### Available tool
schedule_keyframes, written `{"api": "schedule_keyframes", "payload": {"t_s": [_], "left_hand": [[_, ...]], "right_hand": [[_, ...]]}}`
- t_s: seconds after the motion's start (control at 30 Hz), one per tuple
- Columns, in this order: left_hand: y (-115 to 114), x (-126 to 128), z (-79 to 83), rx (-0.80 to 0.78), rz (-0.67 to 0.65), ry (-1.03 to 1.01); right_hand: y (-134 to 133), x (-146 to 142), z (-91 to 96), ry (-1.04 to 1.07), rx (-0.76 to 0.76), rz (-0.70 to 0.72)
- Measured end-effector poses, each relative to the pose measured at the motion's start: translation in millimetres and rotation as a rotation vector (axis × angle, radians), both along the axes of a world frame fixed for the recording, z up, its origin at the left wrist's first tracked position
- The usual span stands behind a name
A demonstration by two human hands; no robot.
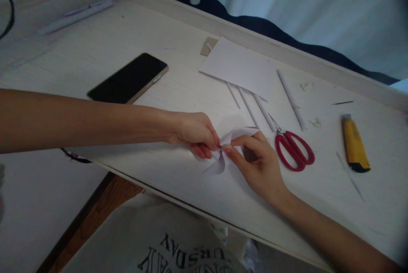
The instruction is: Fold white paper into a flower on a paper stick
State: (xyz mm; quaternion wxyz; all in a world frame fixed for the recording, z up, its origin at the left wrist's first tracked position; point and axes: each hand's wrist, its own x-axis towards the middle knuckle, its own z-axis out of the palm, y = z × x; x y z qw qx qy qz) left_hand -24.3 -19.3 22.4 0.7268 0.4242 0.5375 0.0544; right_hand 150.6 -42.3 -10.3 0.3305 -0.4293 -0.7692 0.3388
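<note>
Close to the table's front edge, my two hands meet over a curled white paper piece (219,166) with looped, petal-like strips. My left hand (196,133) is closed, pinching the paper near its centre between thumb and forefinger. From the other side, my right hand (259,160) pinches the same spot with thumb and index finger. The exact fold between the fingertips is too small to make out. Just right of my right hand lie scissors (295,150) with red handles, their blades pointing toward the back left.
A black-screened phone (129,78) lies behind my left forearm. Farther back, a white paper sheet (240,66) rests over thin white paper rolls (247,105). Another roll (290,99), a yellow glue tube (355,143) and a thin stick (350,177) lie to the right. A raised rim (255,37) borders the table.
</note>
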Motion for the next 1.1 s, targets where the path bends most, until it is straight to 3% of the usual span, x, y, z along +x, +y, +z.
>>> {"api": "schedule_keyframes", "payload": {"t_s": [0.4, 0.73, 0.87, 1.1], "left_hand": [[-6, 4, 1.1, 0.05, 0.034, 0.02], [-4, 0, 2.1, 0.057, -0.029, -0.005], [0, -3, 2.3, 0.064, -0.129, -0.007], [1, -5, 22.3, 0.353, -0.284, 0.077]], "right_hand": [[-2, 1, -0.1, 0.018, 0.07, 0.026], [-1, 0, -4.7, -0.004, 0.025, 0.009], [-2, 1, -4.7, -0.011, -0.001, -0.005], [2, 2, 3.8, 0.051, 0.03, 0.042]]}}
